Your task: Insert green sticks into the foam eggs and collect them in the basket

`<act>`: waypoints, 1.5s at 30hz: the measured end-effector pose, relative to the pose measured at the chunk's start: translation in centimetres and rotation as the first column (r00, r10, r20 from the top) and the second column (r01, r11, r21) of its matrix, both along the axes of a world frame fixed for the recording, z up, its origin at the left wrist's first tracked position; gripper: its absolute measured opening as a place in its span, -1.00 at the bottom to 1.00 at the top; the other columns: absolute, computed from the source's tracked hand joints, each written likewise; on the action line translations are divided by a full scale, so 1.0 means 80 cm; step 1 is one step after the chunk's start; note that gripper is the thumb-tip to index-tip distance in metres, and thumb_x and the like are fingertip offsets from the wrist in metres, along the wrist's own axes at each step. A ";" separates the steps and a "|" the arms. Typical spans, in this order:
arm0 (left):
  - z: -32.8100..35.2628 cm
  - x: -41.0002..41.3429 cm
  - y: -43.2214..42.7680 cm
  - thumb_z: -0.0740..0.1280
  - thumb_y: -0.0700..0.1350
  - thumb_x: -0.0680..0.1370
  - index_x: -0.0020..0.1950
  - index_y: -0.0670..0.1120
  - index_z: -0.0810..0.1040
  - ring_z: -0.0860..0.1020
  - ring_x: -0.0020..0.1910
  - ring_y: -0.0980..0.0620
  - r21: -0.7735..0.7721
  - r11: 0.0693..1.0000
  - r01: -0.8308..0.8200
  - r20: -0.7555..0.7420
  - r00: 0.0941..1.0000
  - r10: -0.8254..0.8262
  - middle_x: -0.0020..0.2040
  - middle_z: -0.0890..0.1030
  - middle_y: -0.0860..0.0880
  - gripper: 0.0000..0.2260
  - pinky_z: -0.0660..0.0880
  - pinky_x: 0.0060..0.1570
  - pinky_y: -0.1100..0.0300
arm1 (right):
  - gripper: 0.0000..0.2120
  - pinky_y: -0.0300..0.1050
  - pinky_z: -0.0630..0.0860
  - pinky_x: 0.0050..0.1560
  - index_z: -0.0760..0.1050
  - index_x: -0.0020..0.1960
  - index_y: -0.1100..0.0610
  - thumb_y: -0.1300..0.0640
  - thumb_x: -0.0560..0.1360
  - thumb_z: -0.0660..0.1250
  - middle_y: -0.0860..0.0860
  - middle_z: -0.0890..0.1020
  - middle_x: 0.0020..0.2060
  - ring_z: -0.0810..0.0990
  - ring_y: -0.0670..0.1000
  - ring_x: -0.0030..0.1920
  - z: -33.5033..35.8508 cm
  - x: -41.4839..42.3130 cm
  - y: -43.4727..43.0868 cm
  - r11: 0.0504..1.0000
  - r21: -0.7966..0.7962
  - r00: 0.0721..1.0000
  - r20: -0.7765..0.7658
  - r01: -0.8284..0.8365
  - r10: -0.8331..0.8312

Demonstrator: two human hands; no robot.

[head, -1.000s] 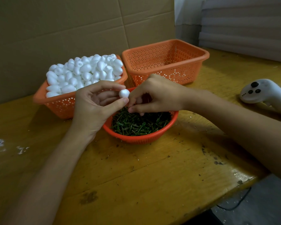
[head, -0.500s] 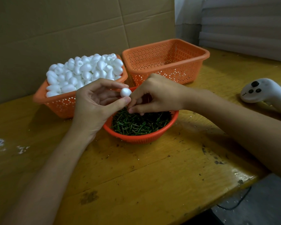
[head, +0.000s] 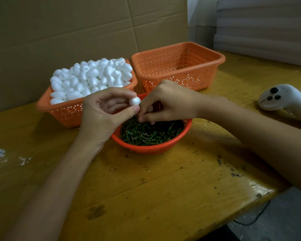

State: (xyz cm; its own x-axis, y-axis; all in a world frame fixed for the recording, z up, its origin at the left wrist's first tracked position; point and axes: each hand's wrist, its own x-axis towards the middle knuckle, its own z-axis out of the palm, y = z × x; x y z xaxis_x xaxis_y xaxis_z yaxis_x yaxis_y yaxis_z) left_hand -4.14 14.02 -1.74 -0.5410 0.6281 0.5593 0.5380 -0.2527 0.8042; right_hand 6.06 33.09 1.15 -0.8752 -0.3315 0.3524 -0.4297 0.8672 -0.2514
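My left hand point(head: 101, 112) pinches a white foam egg point(head: 134, 101) between thumb and fingertips, above the left rim of a round orange bowl point(head: 151, 148) full of green sticks point(head: 146, 133). My right hand point(head: 167, 103) meets it from the right, its fingers curled and pinched together right at the egg; whatever it pinches is hidden by the fingertips. An orange basket point(head: 66, 110) heaped with white foam eggs point(head: 92, 75) stands at the back left. Beside it, on the right, stands an orange basket point(head: 179, 77) with nothing visible inside.
A white handheld controller point(head: 281, 100) lies on the wooden table point(head: 146, 188) at the right. A cardboard sheet point(head: 68, 32) stands behind the baskets. White flecks mark the table's left side, and the table's front right edge drops to a grey floor with a black cable.
Both hands have stayed almost in place over the bowl; the egg has shifted only slightly between my left fingertips, with my right fingertips pressed close against it.
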 end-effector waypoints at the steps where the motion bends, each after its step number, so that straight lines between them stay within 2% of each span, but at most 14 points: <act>1: 0.000 0.000 0.000 0.56 -0.37 0.44 0.04 -0.13 0.68 0.73 0.05 -0.03 -0.005 1.000 0.001 -0.006 1.000 -0.001 0.03 0.74 -0.08 -0.75 0.63 0.11 0.18 | -0.91 -0.28 0.46 -0.18 0.73 -0.01 -0.02 0.01 0.58 0.46 -0.19 0.71 -0.33 0.65 -0.23 -0.23 0.000 0.000 0.000 1.000 0.000 1.000 -0.004 -0.003 0.003; 4: 0.000 -0.001 0.000 0.55 -0.39 0.45 0.07 -0.14 0.67 0.73 0.06 -0.05 -0.011 1.000 0.000 -0.016 1.000 0.000 0.05 0.73 -0.15 -0.74 0.63 0.12 0.16 | -0.91 -0.33 0.42 -0.20 0.73 -0.01 -0.01 0.01 0.58 0.46 -0.19 0.71 -0.33 0.65 -0.23 -0.24 -0.001 -0.001 0.001 1.000 0.000 1.000 -0.010 -0.007 0.007; 6: 0.000 -0.001 -0.001 0.55 -0.39 0.46 0.08 -0.15 0.68 0.73 0.06 -0.06 -0.012 1.000 0.001 -0.022 1.000 -0.001 0.05 0.74 -0.13 -0.73 0.63 0.12 0.16 | -0.91 -0.32 0.42 -0.20 0.73 0.00 -0.02 0.01 0.58 0.46 -0.19 0.71 -0.33 0.65 -0.23 -0.23 -0.001 -0.001 0.000 1.000 0.000 1.000 -0.007 -0.008 0.008; 9: 0.001 0.002 -0.001 0.55 -0.39 0.46 0.13 -0.12 0.66 0.73 0.06 -0.04 -0.010 1.000 -0.008 -0.005 1.000 0.008 0.05 0.76 -0.05 -0.69 0.63 0.10 0.18 | -0.90 -0.25 0.49 -0.17 0.73 0.01 -0.01 0.01 0.58 0.45 -0.18 0.71 -0.32 0.66 -0.22 -0.22 0.000 -0.001 0.000 1.000 0.005 1.000 -0.001 -0.004 0.004; 13: 0.002 0.003 0.000 0.57 -0.35 0.46 0.18 -0.14 0.63 0.73 0.10 -0.09 0.001 1.000 -0.006 0.000 1.000 0.006 0.07 0.75 -0.09 -0.66 0.64 0.12 0.14 | -0.89 -0.11 0.56 -0.12 0.73 0.03 -0.01 0.00 0.59 0.45 -0.17 0.72 -0.31 0.68 -0.19 -0.20 0.001 0.000 0.000 1.000 0.005 1.000 0.006 -0.001 0.001; 19: 0.002 0.001 0.001 0.59 -0.30 0.44 0.27 -0.13 0.55 0.74 0.05 -0.11 -0.005 1.000 -0.011 0.012 1.000 0.011 0.08 0.76 -0.11 -0.55 0.66 0.08 0.10 | -0.90 -0.12 0.56 -0.11 0.73 0.03 -0.03 0.00 0.58 0.46 -0.18 0.72 -0.31 0.67 -0.21 -0.20 0.000 0.000 0.002 1.000 -0.003 1.000 0.014 0.008 -0.008; 23: 0.002 0.001 0.001 0.59 -0.31 0.45 0.22 -0.12 0.57 0.74 0.06 -0.12 -0.010 1.000 -0.008 0.006 1.000 0.008 0.08 0.75 -0.12 -0.60 0.66 0.09 0.09 | -0.90 -0.18 0.52 -0.15 0.73 0.02 -0.04 0.00 0.58 0.45 -0.18 0.72 -0.31 0.66 -0.23 -0.22 -0.001 -0.001 0.003 1.000 -0.003 1.000 0.011 -0.004 0.004; 29: 0.001 0.000 0.000 0.56 -0.34 0.48 0.06 -0.15 0.64 0.74 0.10 -0.13 -0.018 1.000 0.011 -0.027 1.000 -0.012 0.08 0.76 -0.10 -0.77 0.66 0.13 0.09 | -0.87 -0.35 0.36 -0.21 0.73 -0.07 0.00 -0.02 0.57 0.46 -0.20 0.70 -0.33 0.56 -0.33 -0.30 -0.003 -0.002 0.004 1.000 -0.013 1.000 -0.002 -0.010 0.010; 41: -0.001 -0.003 0.000 0.56 -0.34 0.45 0.05 -0.14 0.66 0.74 0.07 -0.06 -0.038 0.999 -0.009 -0.032 0.999 0.008 0.13 0.74 -0.10 -0.77 0.65 0.11 0.14 | -0.88 -0.30 0.39 -0.21 0.72 -0.07 -0.01 -0.01 0.59 0.44 -0.20 0.70 -0.34 0.59 -0.30 -0.28 -0.001 -0.002 0.003 1.000 -0.003 1.000 0.009 -0.001 0.001; 45: -0.001 -0.002 0.001 0.54 -0.38 0.47 0.07 -0.17 0.67 0.74 0.01 0.00 -0.030 0.999 -0.022 -0.031 0.999 0.021 0.03 0.75 -0.03 -0.77 0.63 0.07 0.20 | -0.89 -0.25 0.47 -0.17 0.73 0.01 -0.01 0.01 0.59 0.44 -0.19 0.71 -0.32 0.64 -0.25 -0.24 0.001 0.000 0.000 1.000 0.000 1.000 0.017 0.014 -0.014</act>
